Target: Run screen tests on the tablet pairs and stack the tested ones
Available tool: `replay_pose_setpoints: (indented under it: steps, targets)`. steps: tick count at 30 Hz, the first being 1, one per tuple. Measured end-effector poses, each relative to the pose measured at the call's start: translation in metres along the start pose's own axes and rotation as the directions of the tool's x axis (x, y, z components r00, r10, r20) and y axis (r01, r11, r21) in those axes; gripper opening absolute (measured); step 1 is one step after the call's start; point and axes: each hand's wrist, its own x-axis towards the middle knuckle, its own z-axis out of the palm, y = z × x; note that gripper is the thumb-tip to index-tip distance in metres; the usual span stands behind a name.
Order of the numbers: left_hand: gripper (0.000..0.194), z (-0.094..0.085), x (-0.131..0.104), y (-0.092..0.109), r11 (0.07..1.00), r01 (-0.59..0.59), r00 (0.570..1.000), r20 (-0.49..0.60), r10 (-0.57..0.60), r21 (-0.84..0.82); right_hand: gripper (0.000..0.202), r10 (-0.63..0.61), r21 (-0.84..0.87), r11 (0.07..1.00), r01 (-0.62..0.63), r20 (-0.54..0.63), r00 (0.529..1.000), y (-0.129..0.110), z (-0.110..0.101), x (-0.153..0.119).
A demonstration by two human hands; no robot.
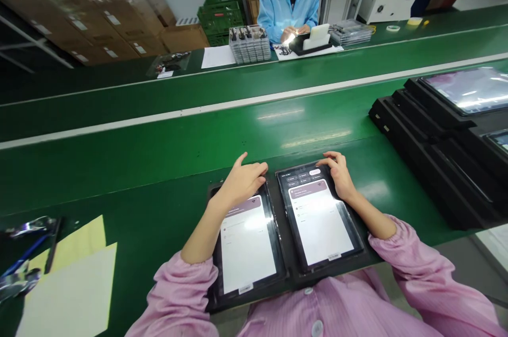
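Two tablets with lit screens lie side by side in a black tray (291, 273) at the table's near edge. Over the upper part of the left tablet (248, 247) is my left hand (244, 181), its fingers partly spread and its thumb stretched out. At the top right corner of the right tablet (319, 226), my right hand (335, 170) rests with bent fingers apart, fingertips at the screen's upper edge. A settings-like panel with a purple banner shows on the right screen. My left hand covers the top of the left screen. Neither hand grips anything.
Stacked black trays (436, 152) with more tablets stand at the right. Yellow and white paper sheets (71, 289) lie at the left beside shiny wrapped items (24, 279). Across the green bench, a person in a blue jacket (270, 3) works near a stack of clear trays (250, 46).
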Motion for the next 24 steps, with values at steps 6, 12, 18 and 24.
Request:
replay_pose_setpoints:
  steps: [6, 12, 18, 24]
  targets:
    - [0.063, -0.0024, -0.0030, -0.0020, 0.993, 0.041, 0.999, 0.007, -0.040, -0.115, 0.082, -0.012, 0.025, 1.000, 0.012, -0.012, 1.000, -0.0021, 0.0015, 0.0001]
    - [0.072, 0.0001, 0.0035, -0.0040, 0.993, 0.018, 1.000, 0.015, -0.016, -0.114, 0.082, -0.018, 0.003, 1.000, 0.018, -0.003, 1.000, -0.0040, 0.0008, 0.0005]
    - [0.071, -0.0022, 0.0029, 0.0002, 0.999, -0.002, 1.000, 0.013, 0.003, -0.054, 0.080, -0.012, 0.011, 1.000, 0.012, -0.001, 1.000, -0.0058, 0.0008, 0.0008]
    - [0.072, -0.0048, -0.0003, -0.0003, 0.998, 0.005, 1.000, 0.029, -0.003, -0.068, 0.069, 0.002, -0.028, 1.000, -0.004, -0.058, 0.998, -0.0039, 0.0037, 0.0002]
